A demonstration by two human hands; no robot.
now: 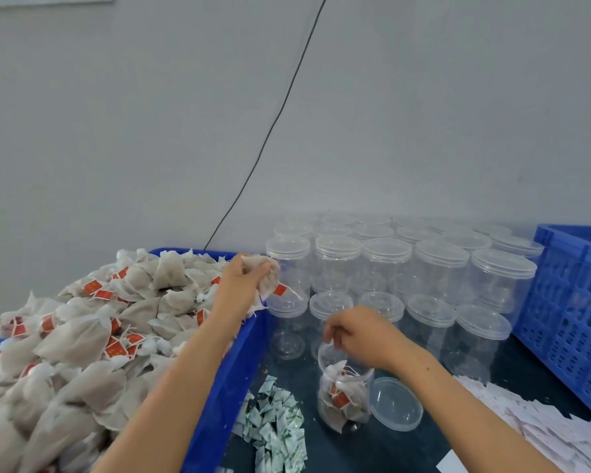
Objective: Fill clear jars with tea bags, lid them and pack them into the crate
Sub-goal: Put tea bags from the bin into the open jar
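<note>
A blue bin (226, 380) on the left is heaped with grey tea bags (93, 339) carrying red tags. My left hand (243, 285) grips a tea bag (270, 279) above the bin's far right corner, its red tag dangling. An open clear jar (343, 387), partly filled with tea bags, stands in front of me. My right hand (359, 332) hovers over the jar's mouth with fingers curled downward; whether it holds anything is unclear. The jar's loose clear lid (394, 404) lies just right of it.
Several lidded empty clear jars (437, 274) stand in rows behind. A blue slatted crate (574, 312) sits at the right. Small green-and-white sachets (273, 428) lie on the dark table, and white paper slips (546, 425) pile at the lower right. A black cable (280, 117) runs down the wall.
</note>
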